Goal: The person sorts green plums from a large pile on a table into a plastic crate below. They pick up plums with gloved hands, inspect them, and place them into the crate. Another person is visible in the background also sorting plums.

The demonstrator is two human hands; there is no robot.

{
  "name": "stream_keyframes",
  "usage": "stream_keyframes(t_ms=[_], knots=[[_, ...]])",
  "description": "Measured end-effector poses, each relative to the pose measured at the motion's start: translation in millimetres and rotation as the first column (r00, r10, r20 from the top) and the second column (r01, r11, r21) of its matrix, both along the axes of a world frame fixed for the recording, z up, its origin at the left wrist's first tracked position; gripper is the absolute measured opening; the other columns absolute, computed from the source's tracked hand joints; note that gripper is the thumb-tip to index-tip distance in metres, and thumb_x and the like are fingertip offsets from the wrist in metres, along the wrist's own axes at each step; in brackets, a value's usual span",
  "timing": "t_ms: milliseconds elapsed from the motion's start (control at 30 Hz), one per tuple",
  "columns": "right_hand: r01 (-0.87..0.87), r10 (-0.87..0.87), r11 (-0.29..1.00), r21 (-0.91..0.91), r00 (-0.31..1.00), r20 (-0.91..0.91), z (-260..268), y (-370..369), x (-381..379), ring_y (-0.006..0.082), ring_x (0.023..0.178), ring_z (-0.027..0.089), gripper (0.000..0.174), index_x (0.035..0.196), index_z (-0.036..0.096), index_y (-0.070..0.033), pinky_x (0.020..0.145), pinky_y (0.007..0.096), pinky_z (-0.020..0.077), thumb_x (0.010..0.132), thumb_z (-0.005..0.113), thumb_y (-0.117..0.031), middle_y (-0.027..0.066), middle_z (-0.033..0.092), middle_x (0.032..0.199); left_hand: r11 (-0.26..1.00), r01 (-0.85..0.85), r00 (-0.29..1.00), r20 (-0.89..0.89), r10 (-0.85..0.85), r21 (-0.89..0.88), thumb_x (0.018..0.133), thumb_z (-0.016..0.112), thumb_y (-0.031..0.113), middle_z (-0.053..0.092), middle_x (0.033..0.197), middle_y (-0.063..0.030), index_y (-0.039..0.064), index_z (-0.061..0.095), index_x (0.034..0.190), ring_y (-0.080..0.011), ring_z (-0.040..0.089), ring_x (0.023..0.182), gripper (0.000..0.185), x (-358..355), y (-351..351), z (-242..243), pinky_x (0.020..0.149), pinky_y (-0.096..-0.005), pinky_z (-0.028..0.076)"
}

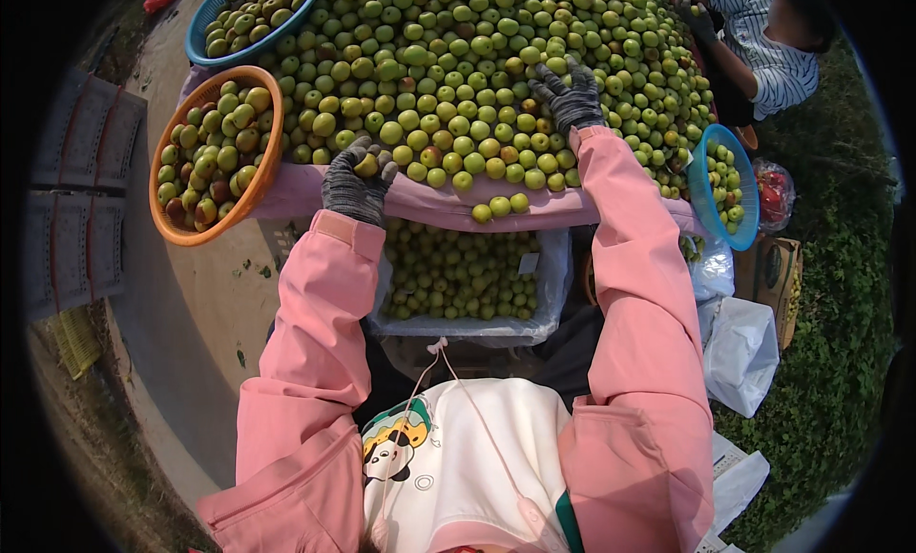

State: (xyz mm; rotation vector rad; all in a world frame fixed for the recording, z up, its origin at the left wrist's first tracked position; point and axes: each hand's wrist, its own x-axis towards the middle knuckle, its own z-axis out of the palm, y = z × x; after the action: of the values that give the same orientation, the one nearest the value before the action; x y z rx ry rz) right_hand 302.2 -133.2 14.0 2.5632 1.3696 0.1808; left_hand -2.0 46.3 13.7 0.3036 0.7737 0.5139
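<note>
A broad heap of small green jujube-like fruits (451,88), some blushed brown, covers a table draped in pink cloth (429,202). My left hand (358,184), in a grey knit glove, is at the near edge with its palm turned up. Its fingers curl around one yellow-green fruit (366,166). Farther out, my gloved right hand (570,95) lies palm down on the heap, fingers apart and touching fruits. Whatever is under that palm is hidden. Below the table edge, a plastic-lined crate (465,329) holds many green fruits and a small white tag (528,263).
At left stand an orange basket (161,216) and a blue basket (195,48) of browner fruits. Another blue basket (748,202) sits at right, near a cardboard box (787,295) and white plastic bags (741,352). A person in a striped shirt (783,73) works at far right. Grey crates (86,188) stand far left.
</note>
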Motion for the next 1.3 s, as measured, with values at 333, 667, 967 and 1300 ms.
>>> stream_keyframes(t_ms=[333,667,967,1300], knots=[[-0.376,0.401,0.915,0.145,0.815,-0.419,-13.8,54.5,-145.5,0.0237,0.106,0.052,0.036,0.119,0.051,-0.022,0.088,0.0343,0.0444,0.085,0.043,-0.011,0.0015,0.051,0.121,0.999,-0.027,0.997,-0.070,0.026,-0.027,0.080,0.052,0.012,0.052,0.100,-0.0158,0.001,0.047,0.112,-0.0312,0.053,0.090,0.035,11.4,-3.6,4.7,0.082,-0.0446,0.047],[0.509,0.510,0.723,0.467,0.062,-0.858,-7.3,69.2,-137.2,0.0170,0.099,0.056,0.045,0.114,0.055,-0.008,0.081,0.0301,0.0489,0.072,0.064,0.004,0.0046,0.060,0.109,0.997,-0.060,0.994,-0.099,0.055,-0.048,0.083,0.049,0.013,0.046,0.116,-0.0182,0.000,0.043,0.120,-0.0376,0.048,0.105,0.040,11.1,-5.5,13.6,0.091,-0.0474,0.044],[0.633,0.659,0.748,0.202,-0.667,-0.349,19.1,66.4,-148.4,0.0247,0.102,0.056,0.060,0.125,0.041,-0.002,0.083,0.0346,0.0514,0.070,0.062,0.005,0.0174,0.051,0.119,0.997,-0.041,0.998,-0.054,0.037,-0.067,0.083,0.046,0.010,0.044,0.118,-0.0183,0.002,0.035,0.125,-0.0383,0.049,0.104,0.044,15.7,-10.1,11.1,0.087,-0.0489,0.049],[0.398,0.590,0.800,0.449,-0.388,-0.708,77.3,193.3,-189.2,0.0188,0.096,0.058,0.049,0.124,0.045,-0.004,0.078,0.0267,0.0507,0.078,0.062,-0.005,0.0132,0.054,0.114,0.995,0.020,0.983,-0.180,-0.037,-0.097,0.083,0.053,0.023,0.052,0.102,-0.0094,0.010,0.051,0.111,-0.0257,0.055,0.085,0.031,20.3,-11.2,9.9,0.079,-0.0403,0.049]])
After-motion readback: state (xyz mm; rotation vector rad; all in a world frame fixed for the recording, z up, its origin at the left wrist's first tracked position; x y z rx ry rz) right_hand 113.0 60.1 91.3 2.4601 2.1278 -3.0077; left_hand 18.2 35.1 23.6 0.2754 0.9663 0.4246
